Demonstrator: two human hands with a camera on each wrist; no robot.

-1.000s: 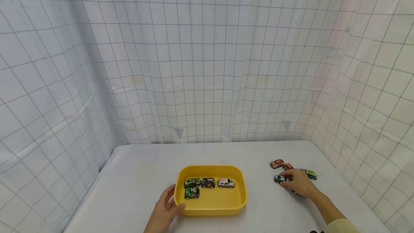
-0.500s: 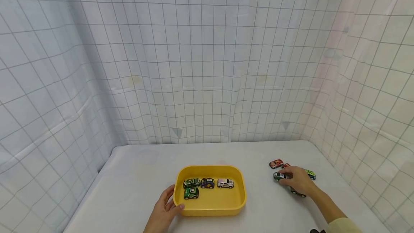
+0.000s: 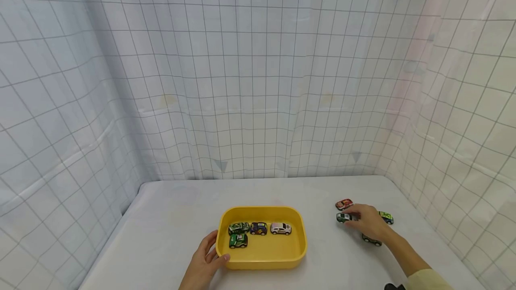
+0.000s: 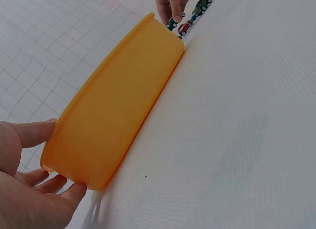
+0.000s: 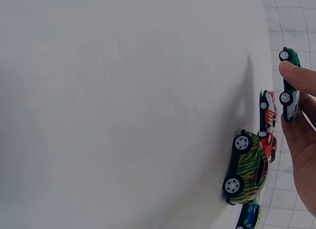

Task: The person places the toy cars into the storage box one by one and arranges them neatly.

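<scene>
My right hand [image 3: 368,223] pinches a green and white toy car [image 3: 342,218] between thumb and fingers. In the right wrist view the toy car stands off the tabletop, its wheels facing sideways. My left hand [image 3: 203,259] grips the left end of a yellow plastic tray [image 3: 266,264], thumb at the near corner and fingers along the outer wall. Inside the tray, toward its left and back, sit a camouflage toy car [image 3: 239,227], a dark blue one [image 3: 258,228], a white one [image 3: 281,228] and a green one [image 3: 238,240].
Around my right hand lie an orange-red toy car [image 3: 344,204], a lime-green one [image 3: 386,217] and a tiger-striped green one [image 5: 249,167]. Another red toy car [image 5: 271,146] shows in the right wrist view. A gridded white curtain [image 3: 258,102] encloses the white table [image 3: 169,218].
The green and white toy car has come up off the table in my right hand and shifted slightly left and away. My left hand and the tray have stayed put.
</scene>
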